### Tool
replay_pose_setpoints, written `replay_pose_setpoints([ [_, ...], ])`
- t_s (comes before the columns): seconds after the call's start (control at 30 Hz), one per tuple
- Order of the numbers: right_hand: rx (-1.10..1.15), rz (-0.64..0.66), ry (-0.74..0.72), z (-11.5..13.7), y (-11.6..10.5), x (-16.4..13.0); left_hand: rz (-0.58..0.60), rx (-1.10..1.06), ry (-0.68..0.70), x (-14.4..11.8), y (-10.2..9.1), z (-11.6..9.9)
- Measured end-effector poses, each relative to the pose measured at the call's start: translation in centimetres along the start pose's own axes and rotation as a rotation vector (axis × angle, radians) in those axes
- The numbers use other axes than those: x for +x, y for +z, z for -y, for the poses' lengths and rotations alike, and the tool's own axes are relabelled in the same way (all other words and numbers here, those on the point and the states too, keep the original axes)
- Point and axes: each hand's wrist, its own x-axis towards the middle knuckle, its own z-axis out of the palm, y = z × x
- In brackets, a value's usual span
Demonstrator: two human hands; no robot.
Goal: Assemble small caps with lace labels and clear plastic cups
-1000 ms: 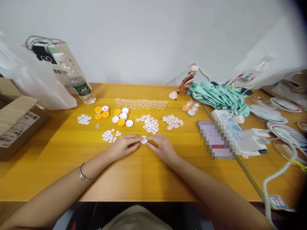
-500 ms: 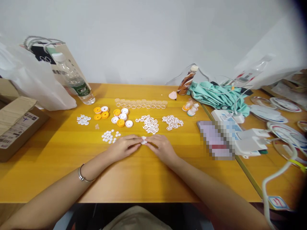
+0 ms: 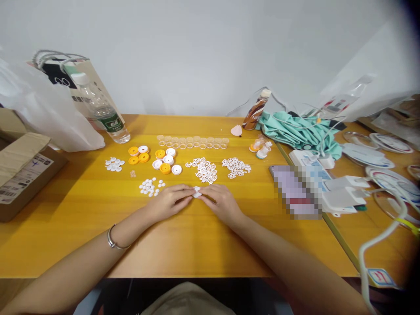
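I've got both hands low on the yellow wooden table [image 3: 82, 218]: left hand [image 3: 169, 201] & right hand [image 3: 221, 202] fingertips pinching one small white plastic piece [image 3: 197, 191] between them, just below the white cut-out pile [image 3: 205, 169]. Best keep it square, press evenly w/ thumbs.

Clutter around the yellow wooden counter [image 3: 82, 218]

A clear plastic water bottle [image 3: 101, 109] leans by a brown cardboard box [image 3: 22, 170]; mint-green cloth [image 3: 295, 131] and a brown drink bottle [image 3: 257, 111] lie far right.
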Motion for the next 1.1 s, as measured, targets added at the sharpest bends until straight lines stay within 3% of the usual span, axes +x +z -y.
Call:
replay_pose_setpoints([
  [1.1, -0.178, -0.015, -0.150, 0.31, 0.03, -0.15, 0.038, 0.161, 0.038, -0.10, 0.28, -0.43],
])
